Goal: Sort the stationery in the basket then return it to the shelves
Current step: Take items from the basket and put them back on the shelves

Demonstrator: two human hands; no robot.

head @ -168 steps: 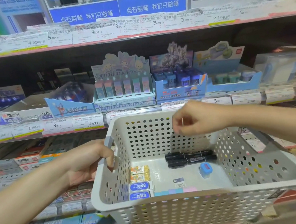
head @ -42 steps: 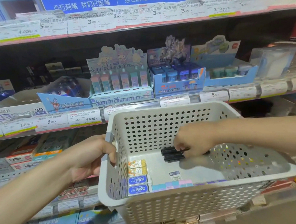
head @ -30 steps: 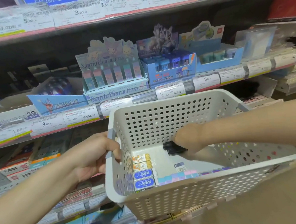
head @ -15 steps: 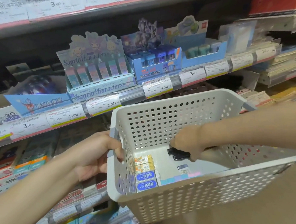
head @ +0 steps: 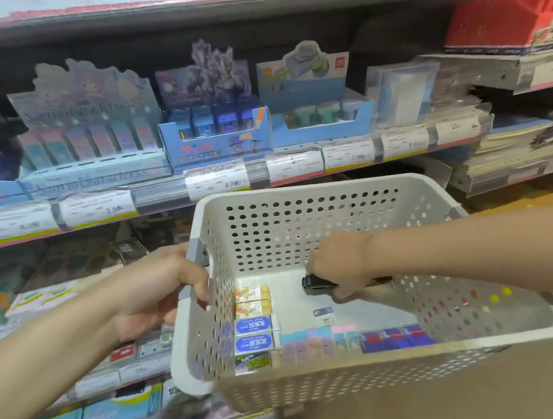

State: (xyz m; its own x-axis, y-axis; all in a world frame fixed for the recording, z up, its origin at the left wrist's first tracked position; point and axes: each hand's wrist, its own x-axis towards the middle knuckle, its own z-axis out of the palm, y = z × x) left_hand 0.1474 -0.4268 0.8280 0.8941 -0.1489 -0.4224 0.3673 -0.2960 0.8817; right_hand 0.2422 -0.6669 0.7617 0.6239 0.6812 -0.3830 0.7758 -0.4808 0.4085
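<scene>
Most stationery lies sorted in the basket: erasers stacked left. Right hand clamps the markers; left hand grips the rim. Shelving seems largely undone.

Store shelf with price tags, blue display boxes standing on it

Black markers lie flat in perforated white basket beside erasers

Left hand: fingers curled, thumb on top, forearm extended forward. Right hand: knuckles up, fingers curled under, arm reaching leftward.
</scene>
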